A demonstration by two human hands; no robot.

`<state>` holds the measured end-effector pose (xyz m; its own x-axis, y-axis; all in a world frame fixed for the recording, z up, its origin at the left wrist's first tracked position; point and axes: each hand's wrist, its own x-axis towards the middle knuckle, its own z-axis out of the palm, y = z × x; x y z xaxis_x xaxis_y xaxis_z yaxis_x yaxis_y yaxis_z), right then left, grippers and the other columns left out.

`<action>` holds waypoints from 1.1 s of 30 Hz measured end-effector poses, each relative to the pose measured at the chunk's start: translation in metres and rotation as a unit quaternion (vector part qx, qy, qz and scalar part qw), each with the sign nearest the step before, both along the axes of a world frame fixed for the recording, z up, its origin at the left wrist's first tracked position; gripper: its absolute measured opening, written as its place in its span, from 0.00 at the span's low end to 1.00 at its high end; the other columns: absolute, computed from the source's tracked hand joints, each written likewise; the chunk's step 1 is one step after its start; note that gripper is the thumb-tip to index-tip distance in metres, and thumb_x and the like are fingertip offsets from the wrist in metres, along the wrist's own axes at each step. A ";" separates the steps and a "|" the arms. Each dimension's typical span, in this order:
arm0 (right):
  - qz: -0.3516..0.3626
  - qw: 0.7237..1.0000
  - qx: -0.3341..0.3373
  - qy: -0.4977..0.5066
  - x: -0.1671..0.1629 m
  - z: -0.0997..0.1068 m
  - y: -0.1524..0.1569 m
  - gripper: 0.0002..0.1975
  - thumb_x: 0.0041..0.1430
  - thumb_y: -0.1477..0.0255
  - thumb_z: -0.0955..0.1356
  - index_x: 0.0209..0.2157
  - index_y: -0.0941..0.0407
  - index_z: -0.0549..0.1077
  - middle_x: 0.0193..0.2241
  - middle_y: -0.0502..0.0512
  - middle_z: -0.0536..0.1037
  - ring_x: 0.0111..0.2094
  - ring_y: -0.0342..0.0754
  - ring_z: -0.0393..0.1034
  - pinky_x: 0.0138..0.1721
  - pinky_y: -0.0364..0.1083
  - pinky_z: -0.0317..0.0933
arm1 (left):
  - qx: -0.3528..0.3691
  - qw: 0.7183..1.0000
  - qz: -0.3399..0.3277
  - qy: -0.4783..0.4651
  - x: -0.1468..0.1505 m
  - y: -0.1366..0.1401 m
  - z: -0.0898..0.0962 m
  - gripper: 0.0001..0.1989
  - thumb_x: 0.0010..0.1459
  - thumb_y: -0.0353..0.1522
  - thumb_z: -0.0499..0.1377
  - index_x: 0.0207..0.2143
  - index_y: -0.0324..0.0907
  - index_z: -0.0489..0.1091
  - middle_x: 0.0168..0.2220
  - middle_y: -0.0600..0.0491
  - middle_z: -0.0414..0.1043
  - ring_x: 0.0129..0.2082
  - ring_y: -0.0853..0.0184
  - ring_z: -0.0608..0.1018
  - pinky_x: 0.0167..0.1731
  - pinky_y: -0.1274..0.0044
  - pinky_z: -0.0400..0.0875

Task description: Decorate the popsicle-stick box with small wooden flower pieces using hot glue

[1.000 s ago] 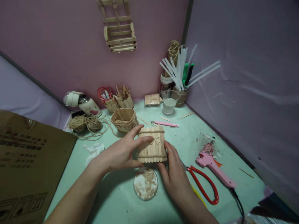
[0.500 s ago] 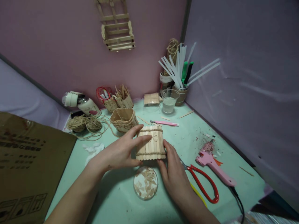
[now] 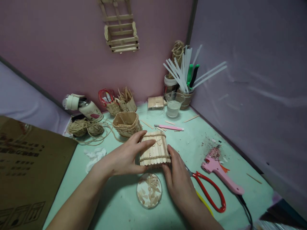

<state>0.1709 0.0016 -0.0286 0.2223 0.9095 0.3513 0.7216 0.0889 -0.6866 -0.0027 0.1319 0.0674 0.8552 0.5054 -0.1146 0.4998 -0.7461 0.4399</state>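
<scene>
Between both hands is a small box made of wooden craft sticks [image 3: 160,153], with twine bands near its top and bottom edges and small wood chips on its face. My left hand [image 3: 129,153] grips it from the left, its index finger lying on the face by the chips and its thumb low down. On the right side, my right hand [image 3: 176,172] holds the box with its fingers along the edge and its thumb underneath. Just in front stands a round dish [image 3: 149,191] of thin wood chips. The inside of the box is hidden.
Red-handled scissors [image 3: 208,188] and a pink glue gun [image 3: 223,174] lie at right. Behind are a woven-edged basket [image 3: 127,123], a pink craft knife [image 3: 170,127], a cup of cloudy liquid [image 3: 173,108] and a jar of glue sticks [image 3: 185,99]. Twine [image 3: 81,127] and a cardboard box [image 3: 26,169] are left.
The craft-stick box has tilted slightly in my hands, its top edge leaning back and its underside showing a little more. Both hands keep their hold, and the view has shifted slightly.
</scene>
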 end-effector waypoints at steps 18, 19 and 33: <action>0.002 1.000 -0.005 0.015 0.001 -0.001 0.000 0.29 0.65 0.76 0.60 0.66 0.54 0.49 0.60 0.65 0.65 0.61 0.56 0.60 0.57 0.61 0.63 | 0.001 1.000 0.003 -0.014 -0.001 -0.001 -0.001 0.42 0.51 0.43 0.64 0.66 0.49 0.53 0.68 0.41 0.43 0.66 0.44 0.54 0.61 0.57 0.58; 0.002 1.000 -0.006 0.016 0.001 -0.001 0.000 0.29 0.65 0.76 0.60 0.66 0.54 0.49 0.60 0.65 0.65 0.62 0.56 0.60 0.57 0.61 0.63 | 0.002 1.000 0.002 -0.015 -0.001 -0.001 -0.001 0.41 0.51 0.42 0.65 0.65 0.49 0.53 0.68 0.41 0.43 0.66 0.44 0.55 0.61 0.57 0.58; -0.004 1.000 -0.011 0.011 0.000 -0.005 0.000 0.29 0.66 0.74 0.60 0.66 0.54 0.49 0.61 0.65 0.65 0.61 0.57 0.61 0.56 0.61 0.64 | 0.005 1.000 0.009 -0.021 -0.001 -0.005 -0.001 0.43 0.49 0.39 0.66 0.65 0.50 0.53 0.68 0.41 0.43 0.66 0.43 0.54 0.60 0.56 0.60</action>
<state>0.1711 0.0017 -0.0338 0.2360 0.9154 0.3261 0.7073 0.0683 -0.7036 -0.0033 0.1274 0.0662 0.8497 0.5221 -0.0731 0.4946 -0.7416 0.4532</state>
